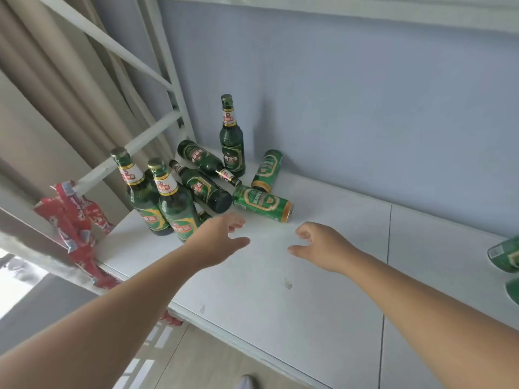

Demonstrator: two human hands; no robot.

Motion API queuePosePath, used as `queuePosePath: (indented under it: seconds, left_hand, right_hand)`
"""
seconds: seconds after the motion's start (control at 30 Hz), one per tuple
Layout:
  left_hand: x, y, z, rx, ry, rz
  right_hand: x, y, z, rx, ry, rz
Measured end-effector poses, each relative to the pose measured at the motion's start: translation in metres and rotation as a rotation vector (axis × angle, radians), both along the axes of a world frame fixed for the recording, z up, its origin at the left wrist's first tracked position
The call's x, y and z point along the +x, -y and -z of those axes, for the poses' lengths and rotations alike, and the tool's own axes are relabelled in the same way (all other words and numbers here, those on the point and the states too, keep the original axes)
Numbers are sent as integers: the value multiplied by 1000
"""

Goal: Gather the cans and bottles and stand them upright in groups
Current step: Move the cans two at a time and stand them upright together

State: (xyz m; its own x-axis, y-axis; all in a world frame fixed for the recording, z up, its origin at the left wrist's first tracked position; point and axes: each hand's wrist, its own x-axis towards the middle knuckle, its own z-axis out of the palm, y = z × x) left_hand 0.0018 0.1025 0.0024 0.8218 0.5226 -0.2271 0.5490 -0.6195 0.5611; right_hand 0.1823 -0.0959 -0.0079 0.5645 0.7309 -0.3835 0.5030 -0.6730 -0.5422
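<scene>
Green beer bottles and cans cluster at the back left of a white table [280,276]. Two bottles [146,203] [177,203] stand upright near the left edge and a third [231,138] stands by the wall. Two more bottles [206,161] [203,189] lie on their sides between them. One can [262,203] lies flat; another can [266,171] leans by the wall. My left hand [222,240] hovers open just right of the two front bottles. My right hand [323,245] hovers with loosely curled fingers below the lying can, holding nothing.
Red printed packaging [75,226] hangs off the table's left edge beside a white metal frame [168,88]. Beige curtains hang at the left. Green cans or bottles [505,255] are cut off at the right edge. A blue-grey wall backs the table.
</scene>
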Motion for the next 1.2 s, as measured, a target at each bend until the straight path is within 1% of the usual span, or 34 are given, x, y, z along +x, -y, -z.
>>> queuePosePath:
  seconds: [0.17,0.33,0.47,0.53,0.6,0.67,0.7,0.77,0.87,0.93,0.97,1.0,1.03,1.07,1.13,1.2]
  left_hand:
    - [37,-39,6,50,-45,65]
    - [88,-57,13,154,-60,148]
    - [113,-64,23,246,-96,217]
    - [118,-64,29,325,-180,264]
    - [119,-64,35,462,-254,342]
    - [118,-63,39,567,-257,396]
    - [117,-63,41,589,-243,412]
    - [115,-63,42,565,-232,431]
    - [113,-61,44,512,-231,445]
    - [113,-60,45,523,-227,443]
    - [113,-60,46,537,-224,444]
    - [113,-60,47,549,-215,443]
    - [112,-60,48,559,-201,440]
    - [112,-59,49,567,-183,434]
    - [110,-59,53,593,-162,424]
    - [109,-57,55,619,-166,414]
  right_hand:
    - [5,-16,8,-41,-6,32]
    - [37,-18,11,-61,50,89]
    - [67,-28,15,-44,39,125]
    - [82,-39,17,-31,42,140]
    - [95,-56,20,8,18,197]
    - [105,-76,22,44,-5,219]
    - [110,-86,22,55,-8,217]
    - [118,-109,21,91,-26,199]
    - [125,-150,19,117,-132,273]
    - [125,-176,24,118,-180,310]
    - [124,-187,26,127,-161,294]
    - [123,-196,28,141,-99,250]
    - [126,-201,30,159,30,165]
    - [131,-205,32,161,185,35]
    - [146,-209,33,85,456,-331]
    - [161,-217,29,-2,608,-637]
